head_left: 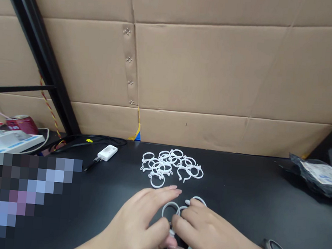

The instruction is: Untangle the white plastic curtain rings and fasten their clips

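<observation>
Near the front of the black table, my left hand [141, 221] has its index finger stretched forward. Its thumb and lower fingers close on a white plastic curtain ring [171, 203], partly hidden by the fingers. Right beside it, my right hand [203, 224] is curled round more white rings, and one ring [201, 199] shows above its knuckles. Part of another ring shows below, between the two hands. How the rings in the hands join cannot be made out. Farther back lies a loose pile of white curtain rings [165, 167] with small eyelets, several of them overlapping.
A white adapter [107, 152] with a black cable lies left of the pile. At the far left are a power strip [16, 142] and a red can [23, 123]. A black plastic package [321, 178] lies at right. Cardboard [202, 73] walls the back; black metal posts frame it.
</observation>
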{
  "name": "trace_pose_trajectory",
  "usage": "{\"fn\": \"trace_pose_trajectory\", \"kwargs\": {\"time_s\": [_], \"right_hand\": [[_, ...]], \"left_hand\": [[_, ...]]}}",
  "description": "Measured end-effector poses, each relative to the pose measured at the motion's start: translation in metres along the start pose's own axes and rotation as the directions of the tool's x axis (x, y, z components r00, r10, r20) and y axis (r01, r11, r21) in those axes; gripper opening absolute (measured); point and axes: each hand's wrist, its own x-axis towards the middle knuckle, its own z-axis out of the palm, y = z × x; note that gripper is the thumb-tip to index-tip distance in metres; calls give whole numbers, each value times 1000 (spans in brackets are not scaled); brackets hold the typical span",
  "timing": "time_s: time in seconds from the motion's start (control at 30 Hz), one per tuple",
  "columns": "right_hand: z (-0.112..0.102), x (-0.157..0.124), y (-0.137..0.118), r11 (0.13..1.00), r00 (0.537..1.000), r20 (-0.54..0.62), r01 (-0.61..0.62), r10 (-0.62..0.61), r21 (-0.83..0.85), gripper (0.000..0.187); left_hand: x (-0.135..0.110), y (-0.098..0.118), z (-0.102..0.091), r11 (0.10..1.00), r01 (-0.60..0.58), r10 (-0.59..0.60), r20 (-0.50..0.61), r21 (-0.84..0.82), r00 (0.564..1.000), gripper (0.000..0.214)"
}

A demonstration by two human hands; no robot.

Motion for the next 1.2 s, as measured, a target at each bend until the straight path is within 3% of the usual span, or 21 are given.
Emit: {"fn": "trace_pose_trajectory", "kwargs": {"time_s": [0.1, 0.2, 0.53, 0.8, 1.07, 1.2], "right_hand": [[0, -1, 0, 999, 999, -29, -16, 17, 32, 10], [-2, 0, 1, 998, 999, -32, -10, 12, 56, 10], [-7, 0, 1, 982, 995, 96, -54, 37, 182, 7], [-8, 0, 1, 989, 988, 156, -29, 6, 146, 10], [-6, 0, 2, 981, 987, 158, -52, 22, 185, 8], [-4, 0, 3, 979, 993, 113, -48, 26, 196, 10]], "left_hand": [[2, 1, 0, 999, -42, 43, -46, 26, 998, 26], [5, 2, -3, 999, -26, 26, -17, 22, 1000, 28], [-2, 1, 4, 995, 34, -37, -25, -94, 999, 25], [-1, 3, 1, 985, 100, -88, 90, -141, 992, 15], [4, 4, -5, 943, 256, -208, 224, -215, 952, 12], [0, 3, -2, 956, 201, -162, 186, -215, 969, 10]]}}
